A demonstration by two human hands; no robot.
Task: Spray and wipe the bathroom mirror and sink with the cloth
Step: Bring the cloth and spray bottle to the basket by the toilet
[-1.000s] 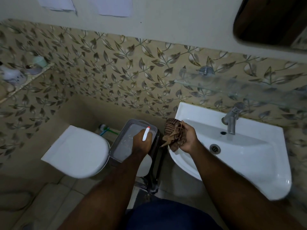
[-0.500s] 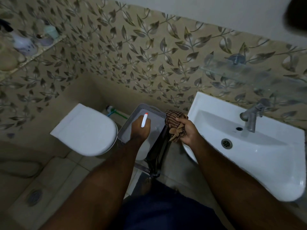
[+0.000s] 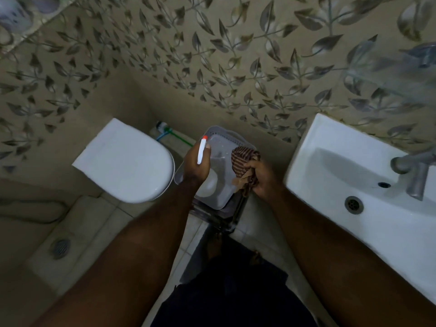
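Head view, single frame, looking steeply down. At nine o'clock stood a white toilet [image 3: 132, 161] with its lid closed; behind it, toward eleven, lay a blurred green-and-blue item [image 3: 168, 133] against the leaf-patterned wall tiles [image 3: 236, 55]. A round floor drain [image 3: 60, 249] sat at eight o'clock. At centre, between toilet and basin, a grey plastic basket [image 3: 221, 142] rested on a dark stand [image 3: 226, 218], occupying the gap below both hands. The white sink [image 3: 342, 166] filled three to four o'clock, with its metal tap [image 3: 412, 171] at the far right and the drain hole [image 3: 353, 204] just below it. A blurred shelf corner with containers [image 3: 14, 17] showed at ten o'clock. The mirror lay out of frame. The left hand [image 3: 197, 164] was closed around a white spray bottle [image 3: 202, 149] with an orange-red tip, fingers wrapped about the neck, thumb alongside; the bottle's body hung below the hand, over the basket. The right hand [image 3: 262, 178] was clenched on a brown striped cloth [image 3: 244, 159], fingers pressed together around its bunched folds, the cloth spilling out at eleven o'clock of the knuckles and over the basket's right rim, well apart from the sink. Both forearms reached in from the bottom edge, above dark shorts [image 3: 231, 291].
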